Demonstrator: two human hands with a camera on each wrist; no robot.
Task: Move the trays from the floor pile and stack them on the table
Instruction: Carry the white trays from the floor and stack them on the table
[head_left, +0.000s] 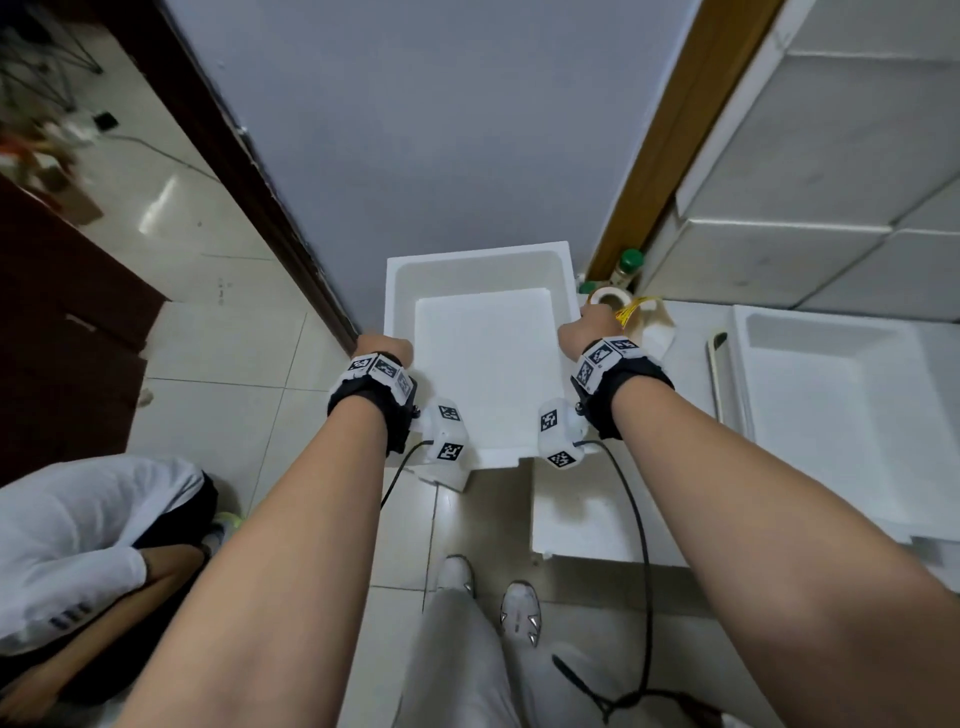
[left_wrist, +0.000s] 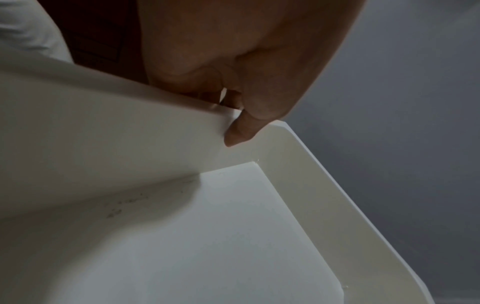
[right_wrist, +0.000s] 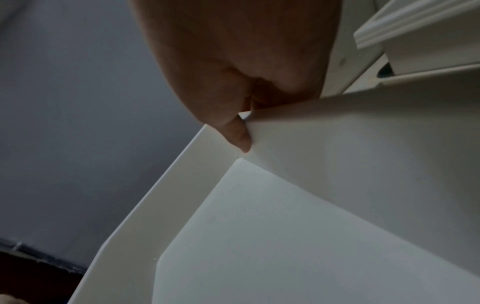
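Note:
A white foam tray (head_left: 485, 358) is held up in front of me, above the floor. My left hand (head_left: 385, 349) grips its left rim, and my right hand (head_left: 583, 328) grips its right rim. In the left wrist view the thumb (left_wrist: 239, 133) lies inside the tray wall (left_wrist: 103, 144) while the fingers curl behind it. The right wrist view shows the same grip, with the thumb (right_wrist: 240, 137) pressed on the inner wall (right_wrist: 363, 154). Another white tray (head_left: 841, 415) lies to the right, lower down. A white foam piece (head_left: 576, 514) lies below the held tray.
A grey wall (head_left: 441, 130) stands straight ahead, with a dark door frame (head_left: 234, 156) on its left. Stacked white foam boxes (head_left: 831, 156) rise at the right. A green-capped bottle (head_left: 626, 267) and a tape roll (head_left: 608, 299) sit by the corner. Another person (head_left: 78, 545) crouches at lower left.

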